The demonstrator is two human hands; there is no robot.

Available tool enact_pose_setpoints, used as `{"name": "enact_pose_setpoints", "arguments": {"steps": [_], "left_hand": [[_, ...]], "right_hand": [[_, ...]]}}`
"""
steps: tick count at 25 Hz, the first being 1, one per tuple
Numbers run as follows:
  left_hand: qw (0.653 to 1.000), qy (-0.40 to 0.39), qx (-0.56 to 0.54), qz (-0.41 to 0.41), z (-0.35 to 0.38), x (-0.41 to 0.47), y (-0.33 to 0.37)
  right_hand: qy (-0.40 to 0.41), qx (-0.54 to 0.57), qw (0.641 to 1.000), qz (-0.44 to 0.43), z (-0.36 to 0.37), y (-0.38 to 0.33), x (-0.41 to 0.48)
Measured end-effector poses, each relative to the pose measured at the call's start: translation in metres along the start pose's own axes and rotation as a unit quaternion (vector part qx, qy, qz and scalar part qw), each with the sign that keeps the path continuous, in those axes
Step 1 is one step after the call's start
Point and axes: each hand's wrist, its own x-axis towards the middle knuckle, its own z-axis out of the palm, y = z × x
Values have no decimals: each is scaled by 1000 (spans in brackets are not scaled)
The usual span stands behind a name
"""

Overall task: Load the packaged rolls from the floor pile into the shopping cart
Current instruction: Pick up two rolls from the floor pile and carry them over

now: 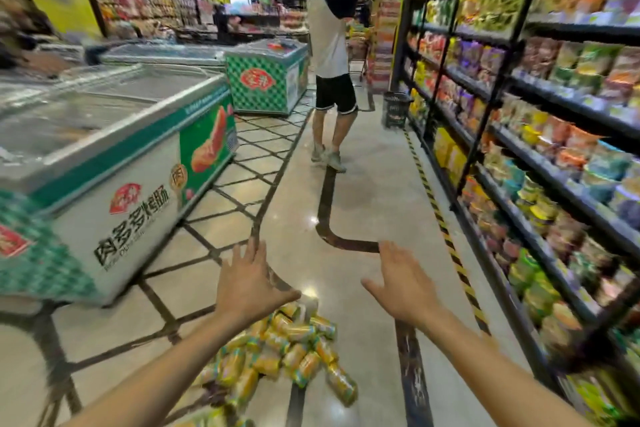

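Whole shot is motion-smeared, so the package labels are unreadable. The pile of rolls (287, 354) is on the floor (363, 184) at 6 o'clock. The wrappers are yellow with green ends. The pile's near edge is cut off by the bottom of the frame and partly hidden behind the left forearm.

Both hands hang above the pile, well apart, fingers spread, holding nothing: left hand (247, 284) at 7 o'clock, right hand (403, 282) at 5.

Some dark bars at 8 o'clock are too blurred to identify.

The floor is glossy beige tile with dark diamond lines. A chest freezer (104, 163) fills 9 o'clock, with a second freezer (266, 76) behind it at 11. Packed shelves (519, 114) run along 3 o'clock, with striped tape (446, 236) on the floor along their foot.

The aisle in between is free floor up to a person (329, 45) at 12 o'clock, who's reaching toward the shelves. A dark basket (396, 109) sits on the floor nearby.
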Motion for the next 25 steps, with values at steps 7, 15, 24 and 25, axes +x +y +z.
{"name": "enact_pose_setpoints", "arguments": {"steps": [7,15,24,25], "left_hand": [[997,-77,-12,4,79,90,-23],[978,-195,-25,67,285,255,-25],[917,-354,96,154,614,323,-108],[911,-365,98,166,646,326,-117]], "right_hand": [[-75,16,997,-3,84,-4,118],[-158,31,986,46,277,61,275],[-322,57,931,162,607,100,313],[-330,56,926,172,641,106,310]]}}
